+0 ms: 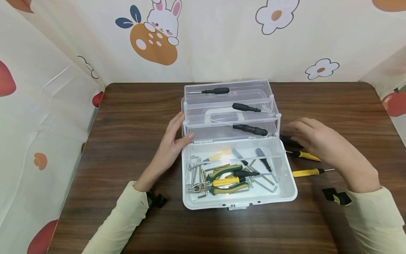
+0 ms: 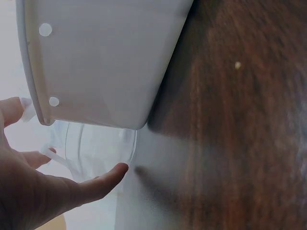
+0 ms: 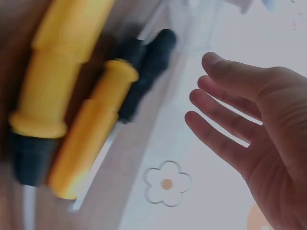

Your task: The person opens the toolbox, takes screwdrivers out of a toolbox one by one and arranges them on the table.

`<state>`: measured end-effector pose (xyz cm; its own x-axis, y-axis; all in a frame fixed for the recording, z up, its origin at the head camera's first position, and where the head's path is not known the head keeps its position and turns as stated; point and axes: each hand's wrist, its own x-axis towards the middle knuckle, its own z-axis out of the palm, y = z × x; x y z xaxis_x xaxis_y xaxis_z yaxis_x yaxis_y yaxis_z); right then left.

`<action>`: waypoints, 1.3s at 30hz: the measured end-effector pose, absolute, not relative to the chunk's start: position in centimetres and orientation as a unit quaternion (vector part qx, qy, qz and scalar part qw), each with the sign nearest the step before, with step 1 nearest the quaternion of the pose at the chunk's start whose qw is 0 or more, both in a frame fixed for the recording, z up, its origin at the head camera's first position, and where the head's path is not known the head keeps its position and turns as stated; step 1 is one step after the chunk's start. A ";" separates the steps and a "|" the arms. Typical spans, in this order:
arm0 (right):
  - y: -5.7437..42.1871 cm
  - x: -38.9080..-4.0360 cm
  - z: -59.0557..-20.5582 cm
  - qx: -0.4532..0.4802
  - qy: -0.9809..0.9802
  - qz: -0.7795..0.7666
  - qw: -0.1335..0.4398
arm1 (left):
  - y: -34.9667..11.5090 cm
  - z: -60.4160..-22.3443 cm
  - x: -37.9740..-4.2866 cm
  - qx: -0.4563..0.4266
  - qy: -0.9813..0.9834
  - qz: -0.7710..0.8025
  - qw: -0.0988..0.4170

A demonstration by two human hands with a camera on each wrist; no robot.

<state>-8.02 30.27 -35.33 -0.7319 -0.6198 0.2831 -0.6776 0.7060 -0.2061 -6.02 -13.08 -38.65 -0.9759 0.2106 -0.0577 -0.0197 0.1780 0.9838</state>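
A white toolbox [image 1: 239, 204] stands unfolded, its clear tiered trays [image 1: 196, 131] raised at the back. Against the left side of those trays rests my left hand [image 1: 169, 144], thumb and fingers spread. In the left wrist view, its fingers [image 2: 103, 187] are beside the clear plastic. My right hand [image 1: 323, 141] is at the box's right, over the screwdrivers on the table; the right wrist view shows it holding nothing, fingers loosely extended. Nearest it lie a black screwdriver [image 1: 290, 141], a yellow-and-black screwdriver [image 1: 307, 156] and another yellow-handled screwdriver [image 1: 306, 173].
Inside the box lie green-handled pliers [image 1: 228, 190], several hex keys [image 1: 266, 187] and several screwdrivers. Black screwdrivers [image 1: 215, 90] lie one on each tray tier. A patterned curtain [image 1: 219, 42] hangs behind the dark wooden table [image 1: 139, 116].
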 end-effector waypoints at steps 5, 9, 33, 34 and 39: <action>29.5 -7.9 -32.7 0.339 -0.925 0.141 0.094 | -13.2 -38.6 -6.1 0.061 0.762 0.638 0.093; 28.5 -8.2 -30.5 0.340 -0.925 0.143 0.092 | -13.3 -38.6 -6.0 0.058 0.763 0.637 0.094; 18.0 -12.9 -28.0 0.477 -0.864 0.138 0.083 | -13.2 -38.7 -6.0 0.060 0.756 0.644 0.101; 17.8 -13.0 -28.1 0.476 -0.865 0.137 0.075 | -13.2 -38.7 -6.0 0.061 0.756 0.643 0.101; 17.1 -13.4 -28.2 0.468 -0.874 0.122 0.039 | -13.3 -38.6 -6.0 0.062 0.760 0.640 0.100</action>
<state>-13.40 17.14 -28.22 -0.5584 -0.8093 0.1823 -0.8283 0.5316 -0.1769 -6.01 -13.27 -38.63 -0.9724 0.2216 -0.0725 -0.0336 0.1744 0.9841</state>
